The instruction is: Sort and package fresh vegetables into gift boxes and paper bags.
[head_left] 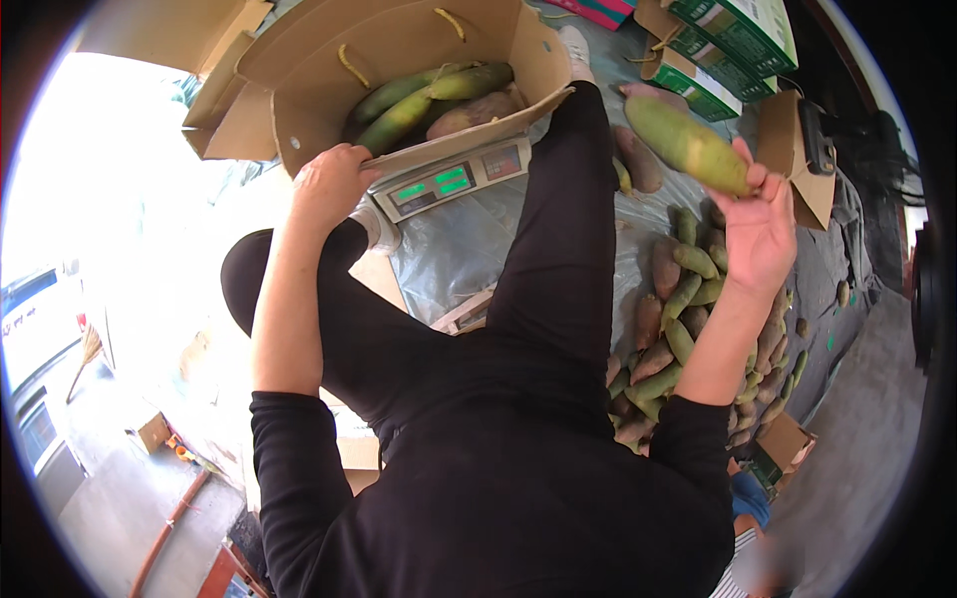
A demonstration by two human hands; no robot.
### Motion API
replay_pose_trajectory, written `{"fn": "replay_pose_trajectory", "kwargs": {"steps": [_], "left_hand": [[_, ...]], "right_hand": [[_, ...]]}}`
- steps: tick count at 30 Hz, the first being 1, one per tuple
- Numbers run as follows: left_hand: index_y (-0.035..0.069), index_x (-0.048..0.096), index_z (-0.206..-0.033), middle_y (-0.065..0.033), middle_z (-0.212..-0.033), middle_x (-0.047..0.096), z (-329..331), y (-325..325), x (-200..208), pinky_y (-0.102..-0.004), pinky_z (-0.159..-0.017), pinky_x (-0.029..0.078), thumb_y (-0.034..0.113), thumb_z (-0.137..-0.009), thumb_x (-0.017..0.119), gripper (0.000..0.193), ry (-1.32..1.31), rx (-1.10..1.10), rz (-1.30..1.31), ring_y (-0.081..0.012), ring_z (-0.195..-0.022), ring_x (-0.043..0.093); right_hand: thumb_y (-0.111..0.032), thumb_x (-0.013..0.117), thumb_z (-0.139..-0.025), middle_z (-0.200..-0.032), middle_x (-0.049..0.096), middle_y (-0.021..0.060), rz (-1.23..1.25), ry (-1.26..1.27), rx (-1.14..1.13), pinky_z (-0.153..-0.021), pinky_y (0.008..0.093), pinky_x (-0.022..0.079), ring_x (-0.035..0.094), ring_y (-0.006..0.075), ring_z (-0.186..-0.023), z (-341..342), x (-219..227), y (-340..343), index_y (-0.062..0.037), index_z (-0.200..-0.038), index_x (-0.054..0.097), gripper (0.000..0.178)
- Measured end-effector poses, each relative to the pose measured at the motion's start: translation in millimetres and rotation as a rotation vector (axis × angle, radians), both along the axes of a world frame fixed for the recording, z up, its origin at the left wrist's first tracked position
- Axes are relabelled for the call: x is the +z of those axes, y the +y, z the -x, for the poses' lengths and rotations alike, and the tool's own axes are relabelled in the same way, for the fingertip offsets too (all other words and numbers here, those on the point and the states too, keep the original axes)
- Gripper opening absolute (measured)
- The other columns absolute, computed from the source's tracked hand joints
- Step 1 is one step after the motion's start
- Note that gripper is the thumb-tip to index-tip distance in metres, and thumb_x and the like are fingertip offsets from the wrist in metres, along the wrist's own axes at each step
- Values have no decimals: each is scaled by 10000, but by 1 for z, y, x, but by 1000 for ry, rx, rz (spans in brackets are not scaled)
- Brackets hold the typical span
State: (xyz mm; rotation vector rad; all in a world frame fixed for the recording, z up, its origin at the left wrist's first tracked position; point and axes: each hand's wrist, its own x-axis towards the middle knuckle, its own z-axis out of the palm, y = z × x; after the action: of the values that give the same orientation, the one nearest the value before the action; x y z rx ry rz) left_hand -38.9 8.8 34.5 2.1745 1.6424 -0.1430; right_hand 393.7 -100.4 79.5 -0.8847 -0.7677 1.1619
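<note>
right hand [761, 229] grips the lower end of a long green radish [683, 140], fingers and thumb closed around it; the radish is tilted, its far end up and to the left, above the floor on the right side. left hand [332, 186] touches the near rim of an open carton [399, 35]; whether its fingers close on it, i cannot tell. inside lie green radishes [404, 115] and a reddish-brown one [477, 113]. beneath the carton is a scale [455, 181] with lit green displays. farther out, beside the right leg, a pile of radishes [681, 339] is spread, and green boxes [733, 45] stand beyond.
</note>
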Motion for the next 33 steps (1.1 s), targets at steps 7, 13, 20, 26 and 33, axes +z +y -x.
{"fn": "replay_pose_trajectory", "kwargs": {"steps": [7,13,20,26,33], "left_hand": [[25,650,-987,-172,-970,619,-1,0,-1,-420,-849,449,236,-811,612,277,24,-1,19,-347,-950,581],[25,651,-986,-170,-973,620,-1,1,-2,-419,-841,453,226,-801,631,274,10,5,14,-346,-939,584],[55,665,-965,-136,-951,631,4,-2,0,-411,-830,466,252,-786,640,266,11,1,-8,-318,-933,598],[55,653,-1019,-139,-977,636,4,-1,-1,-406,-837,463,240,-783,652,300,-50,0,-24,-319,-949,598],[58,636,-1063,-144,-984,639,-2,1,2,-401,-836,461,245,-793,654,328,-87,32,9,-311,-950,603]], "right_hand": [[-216,394,-971,-1001,591,127,-75,106,182,-857,545,483,436,334,-1223,101,0,78,-22,-925,546,251],[-296,467,-941,-1054,614,89,120,140,391,-834,466,466,506,221,-1118,177,-22,121,-73,-927,552,239],[-233,559,-916,-1166,596,72,128,-239,144,-852,311,456,551,172,-1079,151,-43,116,-80,-1163,547,290],[-181,550,-907,-1005,644,60,418,-358,-134,-750,269,471,597,139,-918,53,-98,51,-55,-1060,602,205],[-199,548,-894,-890,635,-22,988,-531,-209,-659,282,448,580,95,-798,-15,-223,-91,-127,-1002,606,142]]}}
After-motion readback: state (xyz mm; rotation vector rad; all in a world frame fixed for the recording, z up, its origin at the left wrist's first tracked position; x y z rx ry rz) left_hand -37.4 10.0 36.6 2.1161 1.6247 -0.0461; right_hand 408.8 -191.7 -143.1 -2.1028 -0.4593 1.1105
